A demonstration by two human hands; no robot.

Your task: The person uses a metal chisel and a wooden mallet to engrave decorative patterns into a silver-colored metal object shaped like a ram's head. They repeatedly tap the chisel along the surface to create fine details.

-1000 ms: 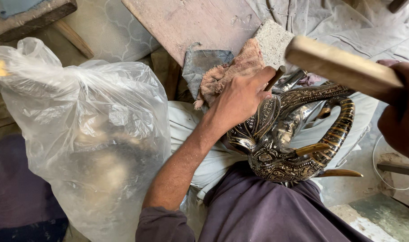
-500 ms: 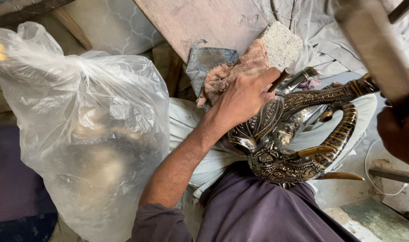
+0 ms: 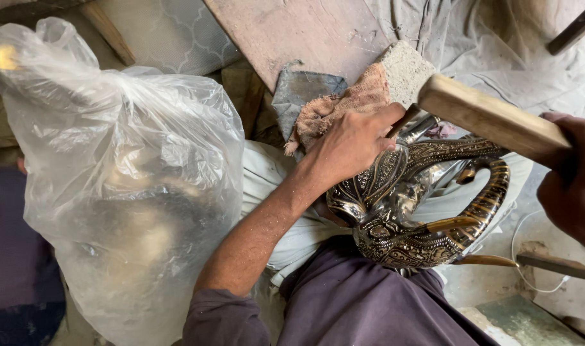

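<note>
Engraved brass vessel (image 3: pixel 407 211) rests on lap, near centre, curved handle (image 3: pixel 491 198) arching right. Left hand (image 3: pixel 350 144) presses down on its upper body, fingers closed around small tool, steadying piece. Right hand (image 3: pixel 571 182) at right edge, fist wrapped tight on wooden mallet (image 3: pixel 484 115) raised above vessel. Vessel likely heavy, rigid, polished surface slippery, engraving easily dented; best held by body or handle. Left: clear plastic bag (image 3: pixel 119 186), bulging. Far: pink rag (image 3: pixel 343 106), grey block (image 3: pixel 404 70), wooden board (image 3: pixel 299 32)
</note>
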